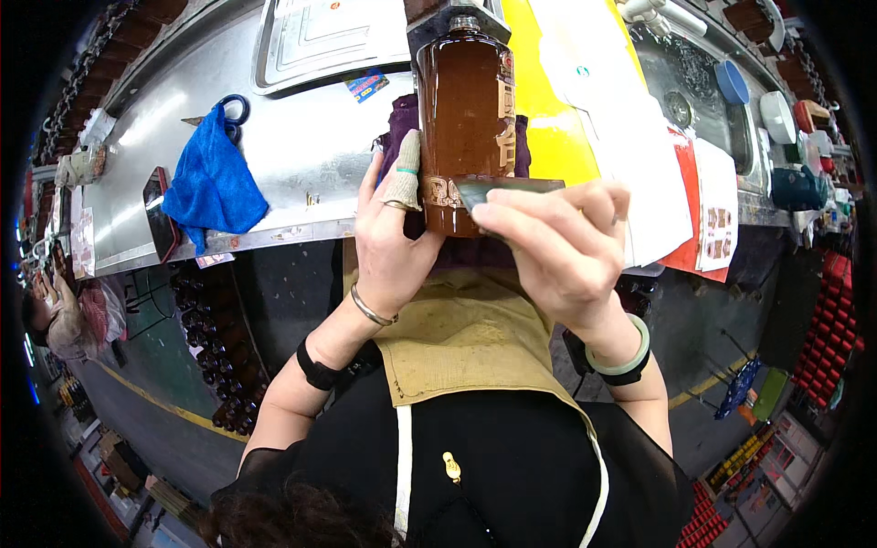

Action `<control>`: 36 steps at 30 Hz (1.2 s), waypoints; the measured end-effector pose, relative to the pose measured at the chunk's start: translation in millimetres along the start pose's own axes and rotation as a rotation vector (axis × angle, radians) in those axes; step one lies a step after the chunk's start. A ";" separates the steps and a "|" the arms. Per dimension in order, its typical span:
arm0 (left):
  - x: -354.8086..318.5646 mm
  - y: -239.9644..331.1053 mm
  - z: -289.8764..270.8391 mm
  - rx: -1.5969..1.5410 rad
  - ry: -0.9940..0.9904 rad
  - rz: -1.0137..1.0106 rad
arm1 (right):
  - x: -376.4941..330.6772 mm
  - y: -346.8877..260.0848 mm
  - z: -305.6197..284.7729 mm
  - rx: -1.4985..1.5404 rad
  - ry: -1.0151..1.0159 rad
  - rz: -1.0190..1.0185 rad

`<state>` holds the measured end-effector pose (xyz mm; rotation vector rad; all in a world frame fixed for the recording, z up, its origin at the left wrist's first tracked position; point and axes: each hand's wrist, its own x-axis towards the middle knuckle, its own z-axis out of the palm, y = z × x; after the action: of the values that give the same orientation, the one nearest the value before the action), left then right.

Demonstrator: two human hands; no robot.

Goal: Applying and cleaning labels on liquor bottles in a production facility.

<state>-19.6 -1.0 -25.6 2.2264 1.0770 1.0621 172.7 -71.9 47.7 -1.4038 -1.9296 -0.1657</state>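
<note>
A large brown glass bottle (pixel 466 110) lies with its neck away from me and its base towards me. Pale lettering runs along its right side and near the base. Beneath it is a dark purple cloth (pixel 399 123). My left hand (pixel 393 237) steadies the bottle's left side and base; one finger wears a knitted finger sleeve (pixel 408 164) with a green band. Between the thumb and fingers of my right hand (pixel 562 242) is a thin, dark, flat strip like a scraper blade (pixel 470 192). It lies across the lettering near the base; its exact kind is unclear.
Left on the metal table (pixel 301 169) lie a blue cloth (pixel 215 178), scissors (pixel 236 114) and a dark flat device (pixel 159 215). A metal tray (pixel 333 46) stands behind. To the right are yellow and white sheets (pixel 630 183) and a sink (pixel 685 87). Another person (pixel 73 310) sits far left.
</note>
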 end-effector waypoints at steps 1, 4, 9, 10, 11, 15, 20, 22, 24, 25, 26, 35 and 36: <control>0.5 -0.9 1.8 -0.025 -0.010 -0.004 | -6.2 -6.4 2.5 0.045 -0.043 0.009; 1.4 3.3 -4.2 -0.028 -0.027 0.040 | -6.2 -20.2 -8.8 0.125 -0.087 -0.089; 7.4 7.9 -9.3 0.074 -0.014 0.180 | -11.8 -1.6 0.7 0.040 -0.038 -0.037; 6.8 6.7 -9.6 0.043 -0.013 0.173 | -12.7 -10.4 -3.4 0.092 -0.099 -0.091; 6.0 5.5 -9.8 0.012 -0.013 0.167 | -12.5 -18.4 -5.9 0.133 -0.119 -0.101; 7.2 9.3 -11.4 0.055 0.002 0.192 | 0.3 8.2 -0.5 -0.066 0.062 -0.051; 11.4 7.7 -14.3 0.124 -0.011 0.297 | 0.8 -17.2 -7.3 0.077 -0.078 -0.144; 13.7 14.3 -13.9 0.127 0.009 0.279 | 9.2 0.1 -3.5 -0.057 0.012 -0.131; 15.6 15.9 -14.4 0.128 0.006 0.277 | 1.4 0.5 0.0 -0.014 -0.074 -0.149; 16.1 13.5 -14.6 0.126 0.012 0.285 | -1.8 -7.9 2.4 0.035 -0.094 -0.174; 17.1 11.9 -14.4 0.109 0.003 0.284 | -1.6 -14.5 0.5 0.106 -0.114 -0.183; 2.4 13.4 -8.7 0.229 0.011 0.293 | 47.0 22.6 -19.3 -0.170 0.157 0.168; 4.6 12.8 -11.4 0.231 -0.001 0.291 | 44.4 23.6 -22.0 -0.153 0.172 0.196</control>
<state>-21.0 -4.3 -8.2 2.6297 0.9352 1.0977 197.6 -39.1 84.1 -1.6150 -1.6573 -0.3356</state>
